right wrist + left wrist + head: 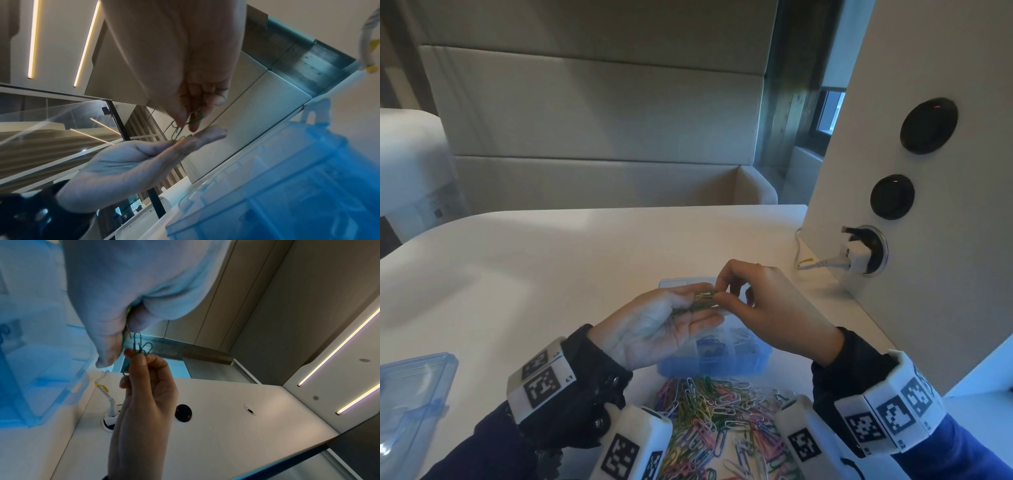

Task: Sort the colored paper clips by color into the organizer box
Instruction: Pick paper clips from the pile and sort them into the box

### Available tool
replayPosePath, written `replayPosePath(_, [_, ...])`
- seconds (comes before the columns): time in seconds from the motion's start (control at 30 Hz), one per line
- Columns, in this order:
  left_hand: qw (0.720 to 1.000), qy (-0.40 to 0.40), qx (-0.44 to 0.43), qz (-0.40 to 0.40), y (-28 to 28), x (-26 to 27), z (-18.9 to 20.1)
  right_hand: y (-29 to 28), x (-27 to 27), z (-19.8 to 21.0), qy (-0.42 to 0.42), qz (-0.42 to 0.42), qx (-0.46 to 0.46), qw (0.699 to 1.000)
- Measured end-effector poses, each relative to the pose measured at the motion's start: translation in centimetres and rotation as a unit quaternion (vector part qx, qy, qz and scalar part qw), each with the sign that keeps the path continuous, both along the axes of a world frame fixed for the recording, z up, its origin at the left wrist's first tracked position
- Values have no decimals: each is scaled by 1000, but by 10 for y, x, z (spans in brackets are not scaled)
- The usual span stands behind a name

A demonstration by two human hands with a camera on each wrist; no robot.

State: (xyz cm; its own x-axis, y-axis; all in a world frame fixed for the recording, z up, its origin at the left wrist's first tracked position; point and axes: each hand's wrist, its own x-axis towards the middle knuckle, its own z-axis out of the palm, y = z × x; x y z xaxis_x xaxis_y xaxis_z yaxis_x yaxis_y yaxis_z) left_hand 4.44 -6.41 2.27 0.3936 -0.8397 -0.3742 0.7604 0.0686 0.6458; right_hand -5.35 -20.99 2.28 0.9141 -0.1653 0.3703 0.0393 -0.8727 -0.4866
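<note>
My left hand [705, 308] is palm up above the blue translucent organizer box [722, 368], with a small bunch of green and yellow paper clips [700, 300] held between its thumb and fingers. My right hand [717, 296] meets it from the right and pinches linked green clips [141, 347] at its fingertips [191, 126], drawing them off the bunch. The green clip [195, 116] hangs from that pinch just over the left hand's fingers [205, 136]. A loose pile of mixed colored clips [722, 421] lies on the table in front of the box. Blue clips show in one compartment.
The box's clear blue lid [414, 387] lies at the table's left edge. A white partition [893, 154] with round sockets stands close on the right, with a plug and white cable [849, 257] at its base. The white table [585, 257] stretches beyond the box.
</note>
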Motion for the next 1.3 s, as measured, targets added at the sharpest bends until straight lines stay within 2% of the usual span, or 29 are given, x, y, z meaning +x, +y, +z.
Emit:
replayPosePath(0.23, [998, 56, -36, 5, -1, -1, 1, 2, 1, 2, -42, 37, -56, 997])
replayPosePath(0.4, [998, 57, -31, -6, -1, -2, -1, -1, -1, -1, 6, 70, -18, 997])
replayPosePath(0.5, [999, 40, -27, 3, -1, -3, 1, -1, 0, -4, 6, 71, -5, 997])
replayPosePath(0.57, [999, 26, -24, 20, -2, -2, 4, -2, 3, -6, -10, 46, 9, 999])
replayPosePath(0.73, [996, 20, -36, 75, 2, 10, 8, -18, 5, -16, -33, -99, 52, 993])
replayPosePath(0.9, [993, 29, -44, 106, 5, 17, 10, -27, 4, -24, -34, -168, 68, 983])
replayPosePath(1.1, [993, 42, -36, 106, 7, 21, 11, -36, 6, -27, 20, -204, 83, 975])
replayPosePath(1.3, [995, 44, -15, 84, 10, 24, 10, -37, 6, -25, 65, -194, 107, 973])
